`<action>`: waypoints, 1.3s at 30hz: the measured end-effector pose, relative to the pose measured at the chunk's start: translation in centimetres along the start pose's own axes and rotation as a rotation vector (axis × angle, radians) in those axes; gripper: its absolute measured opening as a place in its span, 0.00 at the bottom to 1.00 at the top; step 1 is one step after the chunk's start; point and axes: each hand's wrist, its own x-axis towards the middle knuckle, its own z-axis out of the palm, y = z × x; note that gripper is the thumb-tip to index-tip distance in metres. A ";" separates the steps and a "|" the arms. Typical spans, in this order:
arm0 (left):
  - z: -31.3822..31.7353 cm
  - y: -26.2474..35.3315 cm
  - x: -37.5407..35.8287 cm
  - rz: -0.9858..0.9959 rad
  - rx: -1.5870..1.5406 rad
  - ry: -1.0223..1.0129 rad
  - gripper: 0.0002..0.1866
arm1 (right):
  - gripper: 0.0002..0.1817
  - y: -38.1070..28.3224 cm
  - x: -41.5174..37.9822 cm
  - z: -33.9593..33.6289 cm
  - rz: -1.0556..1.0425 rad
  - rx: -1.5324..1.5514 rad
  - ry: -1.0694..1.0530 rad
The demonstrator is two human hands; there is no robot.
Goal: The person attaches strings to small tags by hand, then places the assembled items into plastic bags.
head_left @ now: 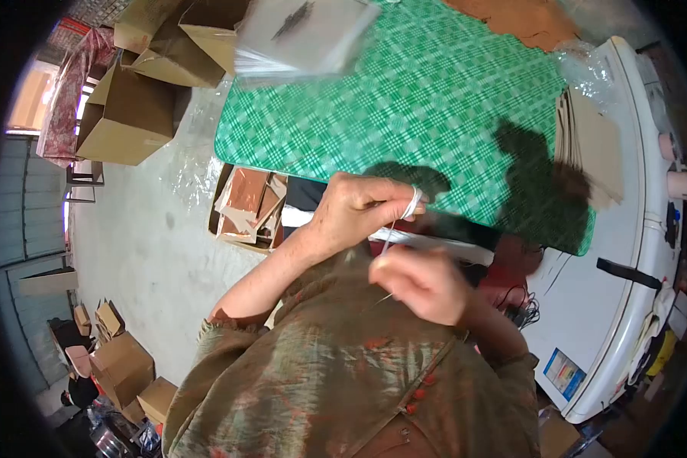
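White string (413,203) is wound in several turns around the fingertips of my left hand (353,208), whose thumb and fingers are pressed together. From these turns a strand runs down to my right hand (426,286). That hand is blurred by motion, but its fingers are curled closed on the strand, and a thin tail sticks out below them. Both hands are in front of my chest, near the close edge of the table with the green checked cloth (359,122).
Clear plastic sheets (301,46) are stacked at the table's far left. Beige sheets (599,145) lean at the right beside a white surface (588,320). An open box of brown pieces (246,200) stands below the left edge. Cardboard boxes (133,114) stand on the floor.
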 end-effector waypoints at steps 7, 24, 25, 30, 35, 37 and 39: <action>0.2 0.9 -0.3 0.053 0.012 0.036 0.07 | 0.06 6.1 0.9 -0.6 0.239 0.345 0.233; 0.7 -1.0 -1.5 0.103 0.192 -0.057 0.08 | 0.05 1.5 0.0 -2.5 0.069 0.148 0.265; 0.7 -0.8 -1.6 0.087 0.144 -0.082 0.09 | 0.04 2.6 0.6 -3.1 0.047 0.157 0.412; 0.3 -0.3 -1.5 -0.137 -0.009 -0.095 0.12 | 0.07 7.0 -0.4 1.2 0.154 0.292 0.179; 1.1 -0.4 -1.8 -0.017 0.035 0.001 0.15 | 0.12 6.3 -0.5 1.6 0.271 0.529 0.288; 1.3 -0.4 -1.8 0.052 0.053 0.019 0.18 | 0.13 5.8 -0.5 1.0 0.263 0.483 0.278; 1.2 -0.8 -2.2 0.118 0.222 -0.023 0.21 | 0.12 4.8 -0.7 0.7 0.292 0.424 0.309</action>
